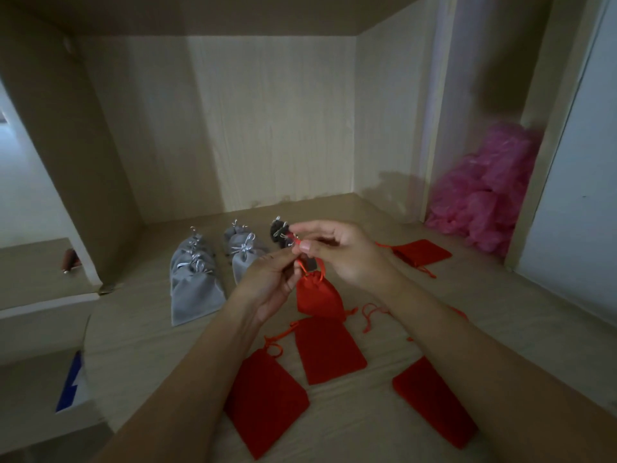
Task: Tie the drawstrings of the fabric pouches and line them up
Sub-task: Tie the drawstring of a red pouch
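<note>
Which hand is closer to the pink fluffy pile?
Right. The right hand is to the left of the pink pile, and the left hand is farther left still. Both pinch the red pouch by its strings.

Setting: domestic interior, most likely a built-in wardrobe or shelving unit in a home. Evidence: the work surface is a shelf board [150,345] of pale wood-grain laminate. It is boxed in by a matching back panel [273,121], a side panel [384,111] and a top board [233,15]. A narrow compartment at right holds a heap of crumpled pink plastic bags [484,202]. A plain white wall [574,195] adjoins the unit. Light is dim and ambient.
</note>
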Tool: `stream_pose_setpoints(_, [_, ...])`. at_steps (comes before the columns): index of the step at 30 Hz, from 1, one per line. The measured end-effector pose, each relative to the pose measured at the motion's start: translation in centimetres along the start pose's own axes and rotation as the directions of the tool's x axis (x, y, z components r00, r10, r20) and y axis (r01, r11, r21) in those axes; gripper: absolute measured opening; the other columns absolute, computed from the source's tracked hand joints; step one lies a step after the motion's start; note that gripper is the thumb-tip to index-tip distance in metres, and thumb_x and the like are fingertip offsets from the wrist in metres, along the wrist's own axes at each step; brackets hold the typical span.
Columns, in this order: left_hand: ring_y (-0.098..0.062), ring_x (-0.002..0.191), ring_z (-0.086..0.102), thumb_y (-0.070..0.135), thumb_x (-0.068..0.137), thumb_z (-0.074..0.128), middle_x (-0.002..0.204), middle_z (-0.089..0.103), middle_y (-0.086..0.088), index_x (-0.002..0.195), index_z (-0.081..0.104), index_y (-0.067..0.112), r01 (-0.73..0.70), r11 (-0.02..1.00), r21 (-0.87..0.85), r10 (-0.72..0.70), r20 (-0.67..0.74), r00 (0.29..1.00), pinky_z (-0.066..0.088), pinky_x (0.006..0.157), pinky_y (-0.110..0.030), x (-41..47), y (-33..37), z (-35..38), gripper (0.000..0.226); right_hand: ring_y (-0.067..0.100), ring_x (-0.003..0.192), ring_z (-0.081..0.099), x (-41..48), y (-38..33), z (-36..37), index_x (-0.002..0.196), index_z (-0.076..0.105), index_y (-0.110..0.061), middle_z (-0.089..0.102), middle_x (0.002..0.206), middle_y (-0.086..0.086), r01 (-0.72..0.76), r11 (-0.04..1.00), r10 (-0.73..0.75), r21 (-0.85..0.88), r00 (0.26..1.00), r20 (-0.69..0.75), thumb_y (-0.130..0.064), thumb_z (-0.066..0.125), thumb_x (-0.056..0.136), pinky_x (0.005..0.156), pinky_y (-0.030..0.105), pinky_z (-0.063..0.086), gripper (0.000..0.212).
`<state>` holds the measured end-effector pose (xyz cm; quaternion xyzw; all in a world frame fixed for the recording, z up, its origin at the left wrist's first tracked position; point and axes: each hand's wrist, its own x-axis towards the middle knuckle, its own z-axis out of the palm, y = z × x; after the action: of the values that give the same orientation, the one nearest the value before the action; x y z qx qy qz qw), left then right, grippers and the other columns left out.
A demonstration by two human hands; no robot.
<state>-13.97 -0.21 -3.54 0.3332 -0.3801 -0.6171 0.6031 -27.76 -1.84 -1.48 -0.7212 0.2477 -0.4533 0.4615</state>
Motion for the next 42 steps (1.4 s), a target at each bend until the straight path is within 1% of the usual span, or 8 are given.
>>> stream_pose_setpoints(6, [-0.002,0.045,0.054,0.006,0.093,0.044,0.057,0.060,-0.002,0.079,0.062,0.004,0.070,0.995,-0.067,-0.067,0.048,0.997,0.044,0.040,-0.008,-0.31,0.32,0.28,0.023,0.003,0.058,0.056,-0.09,-0.03,0.68,0.097,0.065,-0.005,0.071,0.080,0.006,0.035,0.998,-0.041,-0.048,0.992,-0.122,0.002,0.064,0.084,0.061,0.015,0.047,0.015])
stream_pose_setpoints(11, [0.000,0.043,0.045,0.013,0.097,0.041,0.051,0.050,0.007,0.080,0.055,0.011,0.109,0.994,-0.028,-0.107,0.073,0.992,0.040,0.042,-0.009,-0.41,0.37,0.31,0.022,-0.004,0.065,0.062,-0.31,0.28,0.69,0.105,0.067,-0.011,0.072,0.088,0.001,0.077,0.979,-0.111,-0.190,0.978,-0.177,0.001,0.062,0.085,0.059,0.014,0.046,0.025])
stream_pose_setpoints(19, [-0.008,0.063,0.063,0.011,0.093,0.045,0.067,0.066,0.001,0.066,0.072,0.014,-0.145,0.980,0.139,0.130,0.114,0.985,0.051,0.062,-0.019,-0.75,0.52,0.26,0.038,-0.009,0.084,0.064,-0.37,0.09,-0.18,0.109,0.070,-0.013,0.071,0.096,-0.005,0.086,0.955,-0.147,-0.283,0.969,-0.201,0.001,0.060,0.086,0.072,0.009,0.046,0.029])
stream_pose_setpoints(26, [-0.008,0.068,0.062,0.014,0.077,0.060,0.072,0.069,-0.001,0.074,0.076,0.014,-0.303,0.930,0.209,0.267,0.181,0.946,0.050,0.066,-0.018,-1.01,0.36,0.44,0.016,-0.017,0.093,0.058,-0.58,-0.16,-0.10,0.113,0.069,-0.010,0.072,0.104,0.000,0.178,0.866,-0.302,-0.468,0.931,-0.204,0.004,0.059,0.085,0.087,0.001,0.039,0.033])
stream_pose_setpoints(32, [-0.011,0.064,0.061,0.020,0.074,0.065,0.064,0.066,-0.004,0.059,0.070,0.012,-0.362,0.901,0.238,0.366,0.029,0.930,0.051,0.067,-0.019,-0.53,-0.14,0.51,0.018,0.001,0.102,0.063,-0.62,-0.40,0.62,0.116,0.067,-0.014,0.070,0.109,0.000,0.235,0.801,-0.379,-0.550,0.911,-0.164,-0.001,0.063,0.083,0.092,0.013,0.046,0.035])
stream_pose_setpoints(37, [-0.007,0.059,0.056,0.016,0.093,0.048,0.059,0.055,0.004,0.071,0.063,0.011,-0.305,0.946,0.109,0.301,0.051,0.952,0.049,0.062,-0.017,-0.63,0.22,0.62,0.027,-0.009,0.061,0.057,-0.37,-0.12,0.23,0.122,0.063,-0.011,0.056,0.071,-0.027,0.202,0.801,-0.354,-0.563,0.919,-0.175,0.005,0.066,0.079,0.062,0.002,0.038,0.046])
stream_pose_setpoints(39, [-0.006,0.058,0.054,0.017,0.095,0.043,0.059,0.053,0.005,0.078,0.060,0.012,-0.268,0.962,0.061,0.260,0.108,0.959,0.049,0.060,-0.018,-0.65,0.45,0.64,0.025,-0.005,0.061,0.055,-0.23,-0.08,0.07,0.108,0.069,-0.008,0.056,0.074,-0.023,0.138,0.839,-0.302,-0.527,0.923,-0.238,0.002,0.067,0.079,0.063,0.006,0.038,0.030])
stream_pose_setpoints(42, [-0.005,0.056,0.052,0.020,0.091,0.045,0.059,0.055,0.005,0.080,0.055,0.010,-0.259,0.962,0.083,0.245,0.145,0.959,0.048,0.058,-0.017,-0.71,0.55,0.50,0.018,-0.004,0.055,0.058,-0.21,-0.20,-0.08,0.077,0.067,-0.003,0.064,0.058,-0.011,-0.050,0.992,0.024,-0.118,0.977,-0.210,0.002,0.061,0.085,0.058,0.009,0.043,0.012])
